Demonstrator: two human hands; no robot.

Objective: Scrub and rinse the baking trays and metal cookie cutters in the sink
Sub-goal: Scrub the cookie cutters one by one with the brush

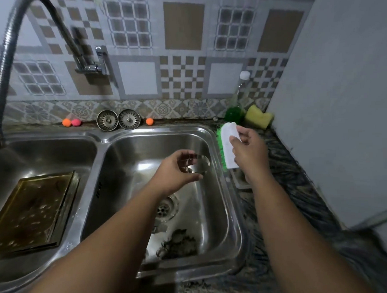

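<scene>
Over the right basin (212, 215), the left hand (173, 172) curls round a shiny, curved metal cookie cutter (198, 166). At two o'clock from it, on the counter (283, 178), the right hand (251, 154) pinches the white-backed, green-bristled scrub brush (227, 145), whose long axis runs twelve-to-six. The dark rectangular baking tray (32, 215) lies at eight o'clock.
</scene>
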